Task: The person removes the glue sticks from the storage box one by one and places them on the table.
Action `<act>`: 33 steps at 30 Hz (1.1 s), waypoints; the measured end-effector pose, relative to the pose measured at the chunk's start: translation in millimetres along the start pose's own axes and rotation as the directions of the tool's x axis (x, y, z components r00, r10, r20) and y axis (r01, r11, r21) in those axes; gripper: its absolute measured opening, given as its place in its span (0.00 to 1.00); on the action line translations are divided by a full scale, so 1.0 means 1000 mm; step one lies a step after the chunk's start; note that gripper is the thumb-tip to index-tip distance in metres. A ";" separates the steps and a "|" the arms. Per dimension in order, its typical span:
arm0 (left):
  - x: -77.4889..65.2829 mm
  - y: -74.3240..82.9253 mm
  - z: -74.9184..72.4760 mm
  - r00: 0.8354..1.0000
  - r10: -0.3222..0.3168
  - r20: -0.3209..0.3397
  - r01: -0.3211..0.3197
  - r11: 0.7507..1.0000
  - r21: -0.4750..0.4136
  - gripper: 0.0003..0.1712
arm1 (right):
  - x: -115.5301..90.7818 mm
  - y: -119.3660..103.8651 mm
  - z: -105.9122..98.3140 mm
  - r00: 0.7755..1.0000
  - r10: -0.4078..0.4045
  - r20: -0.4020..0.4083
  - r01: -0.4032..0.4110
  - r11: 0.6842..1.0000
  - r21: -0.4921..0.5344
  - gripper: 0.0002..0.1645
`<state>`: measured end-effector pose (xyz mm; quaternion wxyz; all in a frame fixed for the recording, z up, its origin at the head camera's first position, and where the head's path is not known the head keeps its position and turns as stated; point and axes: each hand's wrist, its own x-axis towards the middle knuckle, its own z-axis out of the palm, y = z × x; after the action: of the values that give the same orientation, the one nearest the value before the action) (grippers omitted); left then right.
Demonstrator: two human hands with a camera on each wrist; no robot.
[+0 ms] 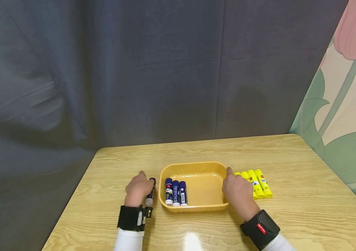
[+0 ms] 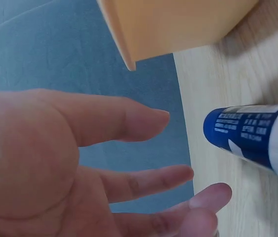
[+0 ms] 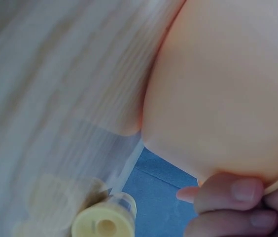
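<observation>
A yellow-orange plastic tray (image 1: pixel 207 190) stands on the table, with three blue glue sticks (image 1: pixel 176 193) lying side by side in its left part. Just outside its left wall lies another blue glue stick (image 1: pixel 151 197) with a white end. My left hand (image 1: pixel 138 188) is over this stick; in the left wrist view its thumb and fingers are spread, with a gap to the glue stick (image 2: pixel 247 131). At the tray's right side my right hand (image 1: pixel 238 190) grips the rim, its fingers (image 3: pixel 232 192) curled against the outer wall in the right wrist view.
Several yellow glue sticks (image 1: pixel 260 184) lie in a row right of the tray, partly behind my right hand. The wooden table (image 1: pixel 306 195) runs back to a dark grey curtain (image 1: pixel 171 76). A wall with a painted flower (image 1: pixel 350 87) borders the right side.
</observation>
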<state>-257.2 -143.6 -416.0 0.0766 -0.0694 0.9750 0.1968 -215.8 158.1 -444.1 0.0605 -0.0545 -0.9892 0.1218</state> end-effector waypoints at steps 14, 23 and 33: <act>0.001 0.000 0.002 1.000 -0.015 0.013 0.015 1.000 0.014 0.22 | 0.000 0.001 0.002 0.999 -0.012 -0.042 0.012 1.000 -0.017 0.25; -0.001 0.004 0.000 1.000 -0.022 0.000 0.022 0.999 0.031 0.23 | 0.001 0.002 0.004 0.999 -0.010 -0.039 0.009 1.000 -0.021 0.25; -0.032 0.042 -0.004 0.981 0.132 -0.141 -0.130 0.991 0.023 0.14 | 0.000 0.002 0.003 0.998 -0.018 -0.052 0.017 1.000 -0.017 0.25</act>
<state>-233.5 -103.6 -391.4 -0.0060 -0.0183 0.9818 0.1891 -215.9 158.8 -447.6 0.0868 -0.0495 -0.9887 0.1119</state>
